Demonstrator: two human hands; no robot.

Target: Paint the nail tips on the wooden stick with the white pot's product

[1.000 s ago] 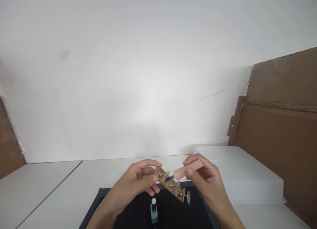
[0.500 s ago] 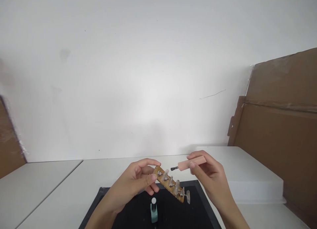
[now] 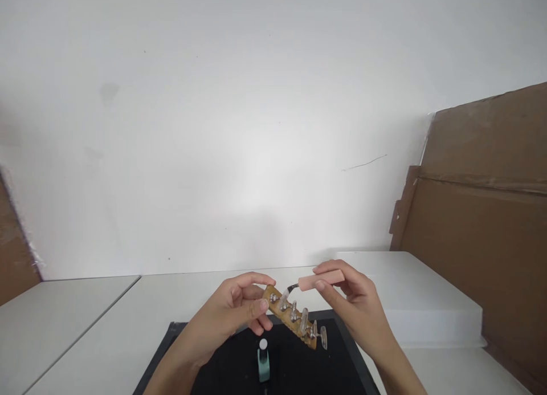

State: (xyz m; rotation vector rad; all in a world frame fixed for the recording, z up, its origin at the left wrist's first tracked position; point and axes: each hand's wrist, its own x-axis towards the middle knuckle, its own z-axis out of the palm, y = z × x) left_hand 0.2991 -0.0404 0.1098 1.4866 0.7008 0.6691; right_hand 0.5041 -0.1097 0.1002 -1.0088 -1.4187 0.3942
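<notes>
My left hand (image 3: 237,306) grips the upper left end of a wooden nail-tip display stand (image 3: 294,326), thumb in front and fingers behind. Several clear nail tips (image 3: 305,321) stand on metal posts along it. Between the thumb and fingers of my right hand (image 3: 354,298) is a nail polish brush (image 3: 320,280) with a pink handle. Its dark bristles touch the nail tip (image 3: 284,299) near the left end of the stand. Below the stand, a teal nail polish bottle (image 3: 264,367) with a black neck and a whitish top stands upright.
A black mat or tray (image 3: 231,363) lies under the hands on the white table (image 3: 106,326). To the right is a white block-like box (image 3: 431,298). Brown cardboard (image 3: 478,224) stands at the right, with another cardboard piece (image 3: 15,247) at the left. A white wall (image 3: 256,127) rises behind.
My right hand has moved the brush left, from a gap beside the stand onto the nail tip near its left end. My left hand holds the stand almost still.
</notes>
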